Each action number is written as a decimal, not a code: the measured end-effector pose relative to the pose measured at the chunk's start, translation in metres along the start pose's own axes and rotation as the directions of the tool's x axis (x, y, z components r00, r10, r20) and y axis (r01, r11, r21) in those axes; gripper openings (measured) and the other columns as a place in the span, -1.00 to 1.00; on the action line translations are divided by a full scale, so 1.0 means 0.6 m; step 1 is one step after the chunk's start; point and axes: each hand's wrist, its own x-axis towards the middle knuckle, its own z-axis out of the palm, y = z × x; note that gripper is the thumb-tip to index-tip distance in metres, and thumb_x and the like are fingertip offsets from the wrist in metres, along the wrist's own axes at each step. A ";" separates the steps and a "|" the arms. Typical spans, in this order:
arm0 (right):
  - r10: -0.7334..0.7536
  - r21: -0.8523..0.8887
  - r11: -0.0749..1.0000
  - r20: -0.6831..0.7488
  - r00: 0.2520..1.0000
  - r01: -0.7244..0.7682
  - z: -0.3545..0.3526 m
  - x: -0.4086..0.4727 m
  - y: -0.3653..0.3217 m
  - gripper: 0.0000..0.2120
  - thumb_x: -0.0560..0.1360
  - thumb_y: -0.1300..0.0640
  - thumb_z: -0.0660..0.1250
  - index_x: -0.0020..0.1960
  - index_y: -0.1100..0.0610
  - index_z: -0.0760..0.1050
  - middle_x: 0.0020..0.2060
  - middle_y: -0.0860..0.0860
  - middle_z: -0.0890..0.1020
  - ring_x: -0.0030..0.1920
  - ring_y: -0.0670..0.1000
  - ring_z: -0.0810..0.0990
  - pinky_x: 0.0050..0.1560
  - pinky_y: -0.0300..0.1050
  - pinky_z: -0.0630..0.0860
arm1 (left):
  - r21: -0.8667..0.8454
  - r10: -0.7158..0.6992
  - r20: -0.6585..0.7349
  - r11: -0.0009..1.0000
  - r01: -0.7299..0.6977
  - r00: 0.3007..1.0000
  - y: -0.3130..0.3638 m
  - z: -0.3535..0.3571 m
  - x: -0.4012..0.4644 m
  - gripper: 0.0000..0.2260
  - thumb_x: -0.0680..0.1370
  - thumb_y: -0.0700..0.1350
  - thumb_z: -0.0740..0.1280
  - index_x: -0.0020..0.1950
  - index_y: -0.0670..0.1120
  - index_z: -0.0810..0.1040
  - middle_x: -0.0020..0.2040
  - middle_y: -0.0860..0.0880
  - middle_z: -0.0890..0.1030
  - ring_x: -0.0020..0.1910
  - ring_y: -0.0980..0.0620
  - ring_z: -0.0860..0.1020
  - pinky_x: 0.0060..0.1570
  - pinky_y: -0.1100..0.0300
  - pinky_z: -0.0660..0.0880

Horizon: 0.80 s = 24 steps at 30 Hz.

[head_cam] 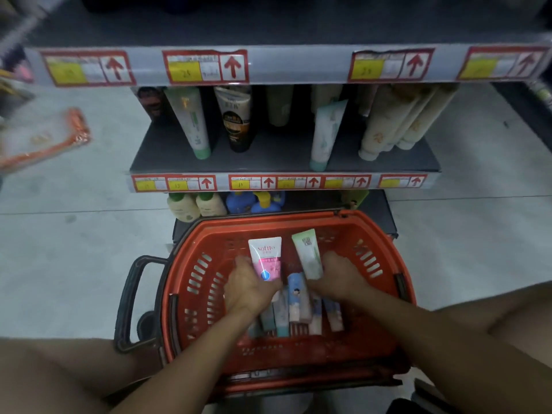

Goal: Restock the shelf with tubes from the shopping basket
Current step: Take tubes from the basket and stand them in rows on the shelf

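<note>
Hands inside the basket (385, 243): left hand (250, 289) fingers hold a pink tube (265, 258), right hand (339, 274) fingers hold a green tube (307, 252), other tubes (294, 309) below.

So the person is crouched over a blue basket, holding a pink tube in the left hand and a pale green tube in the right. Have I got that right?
Nearly: the basket is red-orange, not blue, as the head view shows. The rest holds: the left hand holds the pink tube and the right hand holds the pale green tube.
</note>
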 end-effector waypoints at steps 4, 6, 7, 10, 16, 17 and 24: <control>-0.120 0.014 0.992 -0.139 0.983 0.123 -0.064 -0.038 -0.036 -0.37 0.30 -0.27 0.54 0.13 0.09 0.40 0.00 0.02 0.63 -0.06 0.08 0.65 -0.26 -0.06 0.52 | -0.084 0.110 -0.140 0.989 -0.122 0.984 0.050 -0.048 -0.025 -0.48 0.28 0.10 0.62 0.06 0.05 0.40 -0.09 0.08 0.63 -0.17 0.03 0.60 -0.27 0.10 0.48; -0.175 0.045 0.981 -0.216 0.961 0.189 -0.099 -0.060 -0.055 -0.46 0.35 -0.18 0.55 0.13 0.07 0.41 -0.03 -0.02 0.63 -0.10 0.03 0.63 -0.28 -0.07 0.51 | -0.119 0.168 -0.197 0.974 -0.193 0.966 0.077 -0.075 -0.037 -0.49 0.30 0.07 0.64 0.08 0.04 0.42 -0.11 0.12 0.62 -0.19 0.11 0.60 -0.29 0.12 0.47; -0.205 0.056 0.972 -0.263 0.943 0.227 -0.117 -0.071 -0.065 -0.49 0.36 -0.16 0.55 0.14 0.05 0.42 -0.04 -0.04 0.63 -0.09 0.01 0.64 -0.24 -0.03 0.56 | -0.135 0.197 -0.223 0.964 -0.231 0.955 0.091 -0.089 -0.043 -0.49 0.31 0.06 0.64 0.09 0.05 0.43 -0.11 0.13 0.61 -0.19 0.14 0.60 -0.28 0.11 0.51; -0.248 0.105 0.945 -0.388 0.888 0.309 -0.169 -0.102 -0.096 -0.54 0.38 -0.14 0.55 0.11 0.00 0.42 -0.09 -0.12 0.60 -0.13 -0.07 0.60 -0.21 -0.09 0.57 | -0.161 0.281 -0.293 0.928 -0.337 0.914 0.136 -0.131 -0.059 -0.50 0.33 0.05 0.65 0.09 0.06 0.43 -0.11 0.15 0.61 -0.19 0.21 0.60 -0.25 0.14 0.55; -0.298 0.138 0.872 -0.613 0.732 0.470 -0.269 -0.156 -0.152 -0.55 0.36 -0.16 0.58 0.08 -0.09 0.42 -0.16 -0.17 0.56 -0.20 -0.18 0.55 -0.27 -0.19 0.51 | -0.156 0.446 -0.442 0.816 -0.556 0.778 0.239 -0.225 -0.088 -0.48 0.33 0.05 0.64 0.13 0.12 0.41 -0.08 0.18 0.60 -0.13 0.31 0.59 -0.26 0.36 0.52; -0.309 0.129 0.859 -0.640 0.704 0.495 -0.288 -0.163 -0.162 -0.54 0.36 -0.15 0.59 0.09 -0.09 0.42 -0.18 -0.17 0.55 -0.22 -0.18 0.55 -0.28 -0.20 0.49 | -0.145 0.468 -0.459 0.799 -0.583 0.755 0.259 -0.242 -0.093 -0.48 0.34 0.05 0.63 0.15 0.13 0.41 -0.08 0.19 0.60 -0.11 0.34 0.58 -0.27 0.40 0.51; -0.289 0.095 0.789 -0.815 0.502 0.607 -0.425 -0.166 -0.232 -0.51 0.36 -0.18 0.57 0.13 -0.06 0.44 -0.14 -0.16 0.57 -0.20 -0.14 0.56 -0.19 -0.10 0.58 | -0.102 0.576 -0.542 0.678 -0.728 0.612 0.391 -0.346 -0.094 -0.45 0.33 0.05 0.64 0.20 0.11 0.44 -0.02 0.15 0.63 -0.12 0.24 0.62 -0.19 0.32 0.57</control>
